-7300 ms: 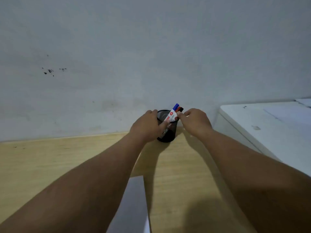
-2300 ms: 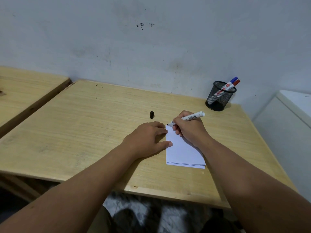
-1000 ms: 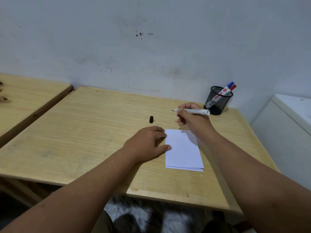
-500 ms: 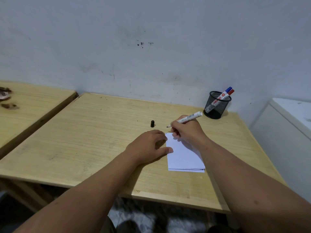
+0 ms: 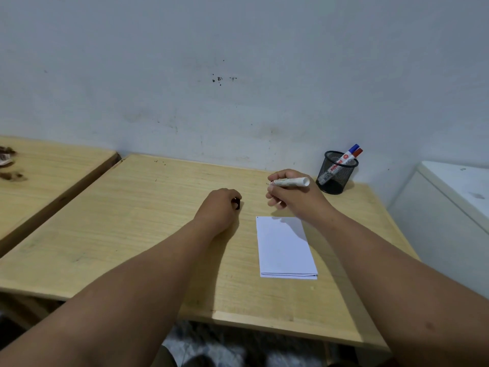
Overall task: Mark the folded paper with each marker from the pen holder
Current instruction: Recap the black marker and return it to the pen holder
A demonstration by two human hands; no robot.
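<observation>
An uncapped white marker (image 5: 289,181) is gripped level in the right hand (image 5: 293,198), fingers curled around its barrel, above the table (image 5: 132,221) at the folded paper's (image 5: 285,247) twelve o'clock. The paper is left lying flat and untouched, a tiny dot seen at its far left corner. The small black cap (image 5: 236,203) is being pinched by the left hand (image 5: 218,209), at the paper's ten o'clock. At one o'clock, two more markers (image 5: 349,156) are kept in the mesh pen holder (image 5: 334,172).
</observation>
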